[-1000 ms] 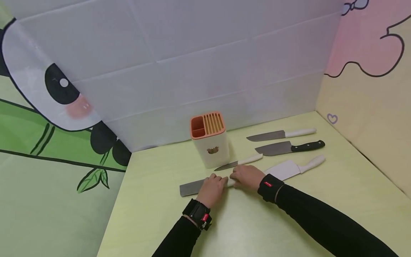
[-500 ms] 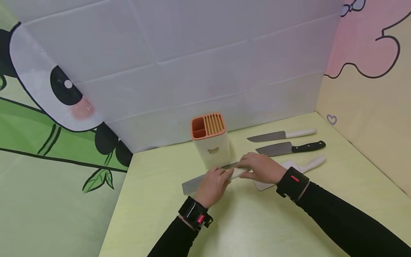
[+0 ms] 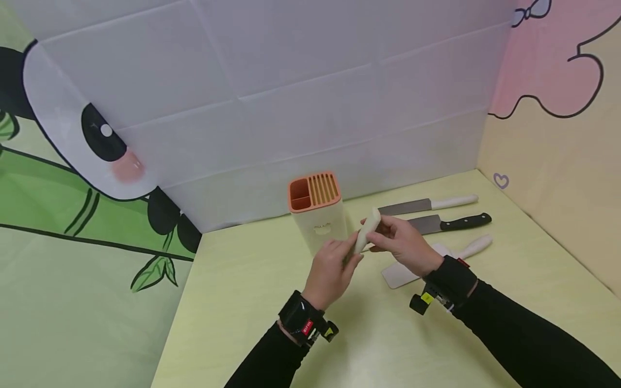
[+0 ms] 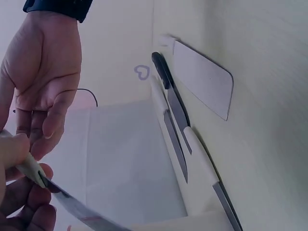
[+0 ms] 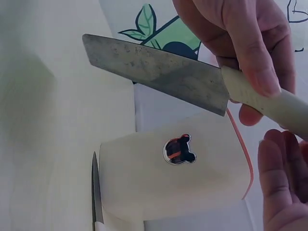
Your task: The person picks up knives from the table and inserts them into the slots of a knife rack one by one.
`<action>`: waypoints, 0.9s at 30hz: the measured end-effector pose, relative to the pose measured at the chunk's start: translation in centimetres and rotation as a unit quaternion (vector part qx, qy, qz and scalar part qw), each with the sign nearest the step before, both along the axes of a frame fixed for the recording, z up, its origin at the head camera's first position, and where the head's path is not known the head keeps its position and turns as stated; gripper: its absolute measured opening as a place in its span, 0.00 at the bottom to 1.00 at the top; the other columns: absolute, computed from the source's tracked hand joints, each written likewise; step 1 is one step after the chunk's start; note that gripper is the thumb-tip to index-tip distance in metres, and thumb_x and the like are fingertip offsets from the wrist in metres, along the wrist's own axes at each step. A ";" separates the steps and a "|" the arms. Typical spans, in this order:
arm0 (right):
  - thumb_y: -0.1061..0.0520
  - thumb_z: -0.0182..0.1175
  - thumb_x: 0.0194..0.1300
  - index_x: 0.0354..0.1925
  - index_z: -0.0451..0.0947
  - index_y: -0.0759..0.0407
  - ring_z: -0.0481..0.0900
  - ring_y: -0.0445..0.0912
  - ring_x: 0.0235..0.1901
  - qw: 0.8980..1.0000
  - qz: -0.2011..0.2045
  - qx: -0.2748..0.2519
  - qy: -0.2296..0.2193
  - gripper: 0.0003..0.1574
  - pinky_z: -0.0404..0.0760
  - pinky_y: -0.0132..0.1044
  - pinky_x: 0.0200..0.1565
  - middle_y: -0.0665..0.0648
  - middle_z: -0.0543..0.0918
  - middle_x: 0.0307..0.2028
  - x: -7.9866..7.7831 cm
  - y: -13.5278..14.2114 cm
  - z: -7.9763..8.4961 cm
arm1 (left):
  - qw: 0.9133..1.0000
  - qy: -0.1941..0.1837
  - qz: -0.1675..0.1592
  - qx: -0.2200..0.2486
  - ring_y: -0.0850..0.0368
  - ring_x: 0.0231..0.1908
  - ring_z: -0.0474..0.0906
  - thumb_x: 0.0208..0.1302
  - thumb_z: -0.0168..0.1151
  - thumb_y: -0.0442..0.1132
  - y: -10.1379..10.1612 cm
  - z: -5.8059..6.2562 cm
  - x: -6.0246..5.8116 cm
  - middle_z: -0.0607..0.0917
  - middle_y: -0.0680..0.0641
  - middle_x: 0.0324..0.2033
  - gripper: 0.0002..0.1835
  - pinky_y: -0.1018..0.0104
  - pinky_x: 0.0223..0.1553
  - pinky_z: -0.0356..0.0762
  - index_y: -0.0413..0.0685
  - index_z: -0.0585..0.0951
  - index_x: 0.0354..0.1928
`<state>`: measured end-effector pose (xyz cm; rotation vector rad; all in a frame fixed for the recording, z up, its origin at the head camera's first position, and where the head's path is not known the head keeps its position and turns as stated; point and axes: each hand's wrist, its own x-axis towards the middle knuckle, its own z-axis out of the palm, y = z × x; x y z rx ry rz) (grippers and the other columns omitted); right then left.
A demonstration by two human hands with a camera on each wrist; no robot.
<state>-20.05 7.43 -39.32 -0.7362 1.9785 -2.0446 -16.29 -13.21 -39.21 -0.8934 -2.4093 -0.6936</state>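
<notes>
My left hand (image 3: 331,269) grips a kitchen knife (image 3: 367,229) by its white handle, next to the blade. In the right wrist view its broad grey blade (image 5: 154,70) is raised, with a slanted tip and spotted surface. My right hand (image 3: 400,245) is at the handle's free end, thumb near it. From the left wrist view, that right hand (image 4: 43,67) has relaxed fingers beside the handle. Behind both hands stands a white knife block (image 3: 315,226) with an orange slotted top. A small white-handled knife (image 4: 202,156) lies by its base, mostly hidden by the hands in the head view.
To the right on the pale table (image 3: 242,334) lie a white-handled cleaver (image 3: 399,275), a black-handled knife (image 3: 464,221) and another white-handled knife (image 3: 453,202). A white wall sheet (image 3: 291,108) rises behind the block; a printed side panel (image 3: 558,178) borders the right.
The knife has come up off the table and its handle now tilts upward. Both hands rose with it. The right hand shifted right, and its fingers have loosened at the handle.
</notes>
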 end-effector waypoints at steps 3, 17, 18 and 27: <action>0.55 0.55 0.69 0.63 0.64 0.63 0.75 0.53 0.50 1.000 -0.007 -0.011 0.013 0.28 0.79 0.43 0.48 0.64 0.74 0.54 0.2 -0.1 0.0 | 1.000 -0.003 0.000 0.025 0.58 0.36 0.73 0.64 0.61 0.42 0.5 0.3 0.1 0.85 0.48 0.39 0.25 0.64 0.35 0.75 0.45 0.71 0.62; 0.59 0.55 0.68 0.65 0.61 0.66 0.76 0.53 0.50 0.999 -0.011 -0.042 0.019 0.30 0.78 0.42 0.49 0.66 0.78 0.51 0.6 -0.4 0.9 | 0.994 -0.067 -0.001 0.086 0.61 0.37 0.74 0.63 0.61 0.44 1.8 0.8 -0.1 0.85 0.50 0.42 0.26 0.73 0.34 0.76 0.45 0.71 0.62; 0.59 0.55 0.68 0.65 0.61 0.67 0.76 0.53 0.50 0.999 -0.012 -0.041 0.017 0.31 0.78 0.42 0.49 0.66 0.78 0.51 0.6 -0.4 1.0 | 0.994 -0.072 0.001 0.087 0.60 0.37 0.74 0.63 0.61 0.44 1.9 0.8 -0.1 0.85 0.50 0.42 0.26 0.74 0.34 0.76 0.45 0.71 0.62; 0.58 0.56 0.67 0.62 0.64 0.66 0.79 0.53 0.45 0.999 -0.035 -0.022 0.027 0.28 0.80 0.43 0.46 0.66 0.80 0.48 0.6 -0.6 1.6 | 0.992 -0.083 -0.007 0.098 0.65 0.35 0.76 0.64 0.61 0.43 2.0 1.0 -0.4 0.84 0.49 0.36 0.26 0.76 0.34 0.76 0.43 0.71 0.62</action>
